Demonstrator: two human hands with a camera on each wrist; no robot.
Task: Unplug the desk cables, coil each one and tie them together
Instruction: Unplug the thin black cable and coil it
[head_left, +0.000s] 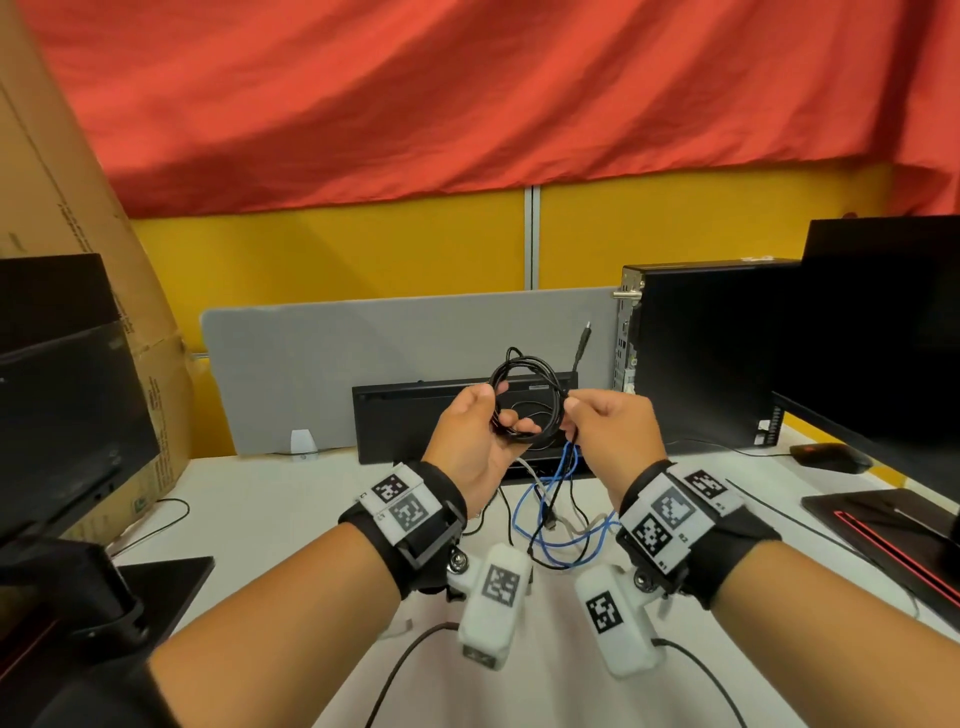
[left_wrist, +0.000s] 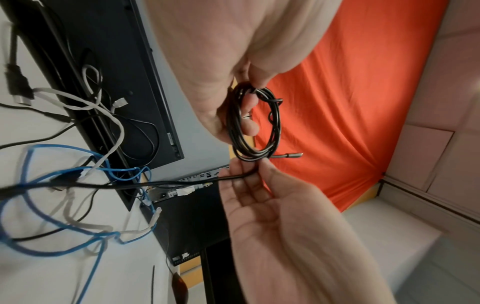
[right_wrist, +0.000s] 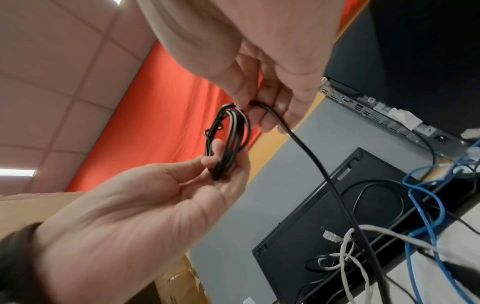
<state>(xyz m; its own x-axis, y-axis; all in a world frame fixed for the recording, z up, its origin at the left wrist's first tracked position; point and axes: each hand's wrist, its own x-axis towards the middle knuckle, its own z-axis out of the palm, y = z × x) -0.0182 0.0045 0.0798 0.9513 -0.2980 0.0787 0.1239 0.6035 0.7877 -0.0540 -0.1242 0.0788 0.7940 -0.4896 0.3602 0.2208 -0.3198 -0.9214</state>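
A black cable coil (head_left: 524, 395) hangs in the air above the white desk (head_left: 291, 519). My left hand (head_left: 478, 431) grips the coil's left side, with fingers curled through the loops (left_wrist: 233, 107). At the coil's right side my right hand (head_left: 608, 421) pinches the cable, and the tail (right_wrist: 324, 185) drops from its fingers to the desk. One plug end (head_left: 584, 338) sticks up past the coil. Under my hands a blue cable (head_left: 545, 519) and a white cable (left_wrist: 116, 123) lie loose and tangled.
A black keyboard (head_left: 415, 415) stands on edge against the grey divider (head_left: 363, 338). A computer tower (head_left: 701, 353), a monitor (head_left: 883, 338) and a mouse (head_left: 831, 457) are on the right. Another monitor (head_left: 62, 405) and a cardboard box (head_left: 78, 208) are on the left.
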